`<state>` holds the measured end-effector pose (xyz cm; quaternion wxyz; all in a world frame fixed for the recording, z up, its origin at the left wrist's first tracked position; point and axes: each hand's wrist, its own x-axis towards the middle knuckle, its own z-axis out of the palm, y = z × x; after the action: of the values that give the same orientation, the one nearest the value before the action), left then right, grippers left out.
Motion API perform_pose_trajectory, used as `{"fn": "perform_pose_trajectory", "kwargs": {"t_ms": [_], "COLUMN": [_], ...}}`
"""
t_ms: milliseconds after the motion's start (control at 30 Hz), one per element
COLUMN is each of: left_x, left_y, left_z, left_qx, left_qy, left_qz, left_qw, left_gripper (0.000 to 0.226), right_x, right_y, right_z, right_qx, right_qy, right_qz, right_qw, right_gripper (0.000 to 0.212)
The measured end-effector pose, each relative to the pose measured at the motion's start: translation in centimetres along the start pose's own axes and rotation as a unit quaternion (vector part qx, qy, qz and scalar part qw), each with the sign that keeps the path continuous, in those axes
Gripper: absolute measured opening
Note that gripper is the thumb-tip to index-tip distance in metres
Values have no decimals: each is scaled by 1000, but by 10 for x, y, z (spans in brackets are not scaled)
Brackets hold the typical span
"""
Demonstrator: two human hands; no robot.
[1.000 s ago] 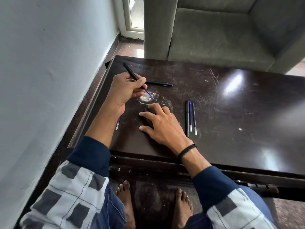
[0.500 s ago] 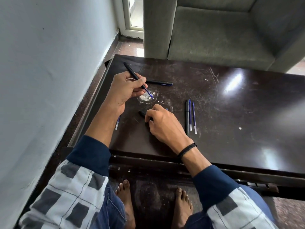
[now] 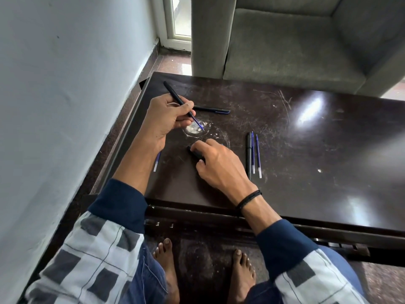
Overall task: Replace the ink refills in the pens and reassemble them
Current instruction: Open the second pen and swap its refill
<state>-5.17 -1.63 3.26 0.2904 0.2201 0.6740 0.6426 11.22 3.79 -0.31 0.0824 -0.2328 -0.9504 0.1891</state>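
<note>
My left hand [image 3: 166, 119] grips a black pen barrel [image 3: 173, 94] tilted over the table, a blue refill [image 3: 198, 123] sticking out of its lower end. My right hand [image 3: 217, 163] is curled over a short black pen piece [image 3: 194, 152] lying on the dark table [image 3: 306, 150], fingers pinching it. A whole black pen [image 3: 213, 110] lies beyond my left hand. To the right lie a black pen barrel [image 3: 249, 153] and two loose blue refills [image 3: 256, 154]. Another blue refill [image 3: 157, 161] shows under my left forearm.
A grey wall runs along the left, close to the table's left edge. A grey armchair [image 3: 295, 44] stands just behind the table. A round whitish stain [image 3: 194, 130] marks the tabletop under the pen tip. My bare feet rest on a lower shelf.
My right hand went from lying flat on the table to curling its fingers round the black pen piece. My left hand kept the barrel almost still.
</note>
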Motion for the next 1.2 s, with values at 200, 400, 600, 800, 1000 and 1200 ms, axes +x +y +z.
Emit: {"fn": "perform_pose_trajectory", "kwargs": {"t_ms": [200, 400, 600, 800, 1000, 1200], "left_x": [0, 0, -1, 0, -1, -2], "left_y": [-1, 0, 1, 1, 2, 0], "left_z": [0, 0, -1, -2, -1, 1], "left_qx": [2, -3, -4, -3, -4, -10], "left_qy": [2, 1, -1, 0, -2, -20], "left_qz": [0, 2, 2, 0, -3, -12], "left_qw": [1000, 1000, 1000, 1000, 1000, 1000], "left_gripper": [4, 4, 4, 5, 5, 3], "right_x": [1, 5, 6, 4, 5, 13], "right_y": [3, 15, 25, 28, 25, 19], "right_z": [0, -2, -5, -3, -7, -20], "right_qx": [23, 11, -21, -19, 17, 238], "right_qy": [-14, 76, 119, 58, 66, 127], "right_qz": [8, 50, 109, 122, 117, 178], "right_qw": [1000, 996, 987, 991, 991, 946], "right_gripper": [40, 30, 21, 20, 25, 23]}}
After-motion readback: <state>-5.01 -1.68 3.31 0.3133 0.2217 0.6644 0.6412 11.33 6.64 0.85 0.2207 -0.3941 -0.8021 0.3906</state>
